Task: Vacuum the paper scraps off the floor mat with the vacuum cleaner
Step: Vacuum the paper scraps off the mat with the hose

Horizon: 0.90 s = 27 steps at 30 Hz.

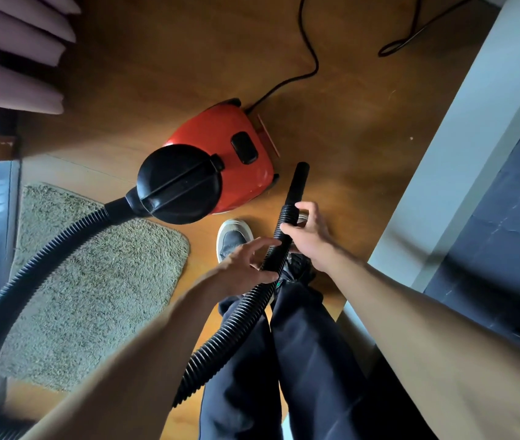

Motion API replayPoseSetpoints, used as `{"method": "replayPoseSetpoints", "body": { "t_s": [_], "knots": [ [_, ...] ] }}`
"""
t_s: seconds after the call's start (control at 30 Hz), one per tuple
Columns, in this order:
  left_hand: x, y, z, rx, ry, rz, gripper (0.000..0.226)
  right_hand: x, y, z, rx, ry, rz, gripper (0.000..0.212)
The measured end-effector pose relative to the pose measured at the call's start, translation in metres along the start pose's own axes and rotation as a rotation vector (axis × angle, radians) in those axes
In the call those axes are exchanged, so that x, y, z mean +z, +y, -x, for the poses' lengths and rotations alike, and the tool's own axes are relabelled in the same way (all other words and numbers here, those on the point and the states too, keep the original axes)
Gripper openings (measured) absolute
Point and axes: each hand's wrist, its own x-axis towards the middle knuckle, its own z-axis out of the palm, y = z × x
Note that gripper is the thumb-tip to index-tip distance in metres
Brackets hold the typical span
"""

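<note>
The right hand [311, 238] clasps the black hose [243, 315] just below its nozzle [298, 182], fingers curled round it. The left hand [249, 260] holds it lower down between thumb and fingers. The red vacuum cleaner [220, 154] stands on the wooden floor [347, 128], just beside the floor mat [93, 281].

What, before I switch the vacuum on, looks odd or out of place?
Nothing spilled or damaged. The hose, gripped by the left hand and right hand, ends in a bare tube with no floor nozzle. No paper scraps show on the mat, and the power cord loops loosely across the floor.
</note>
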Motion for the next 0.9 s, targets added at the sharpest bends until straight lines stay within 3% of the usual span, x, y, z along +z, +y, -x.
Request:
{"method": "replayPoseSetpoints", "body": {
  "t_s": [0.47, 0.57, 0.67, 0.9],
  "knots": [
    [-0.003, -0.013, -0.015, 0.02, 0.023, -0.028, 0.061, 0.002, -0.009, -0.015, 0.007, -0.03, 0.235, 0.05],
    [-0.002, -0.015, -0.014, 0.028, 0.027, -0.006, 0.061, -0.001, -0.028, -0.018, -0.183, 0.119, 0.472, 0.047],
    [-0.002, -0.014, -0.013, 0.046, 0.034, -0.038, 0.06, 0.007, -0.058, -0.014, -0.473, 0.23, 0.497, 0.047],
    [-0.002, -0.014, -0.012, 0.06, 0.047, -0.035, 0.061, 0.047, -0.107, -0.007, -0.798, 0.12, 0.771, 0.079]
  ]
}}
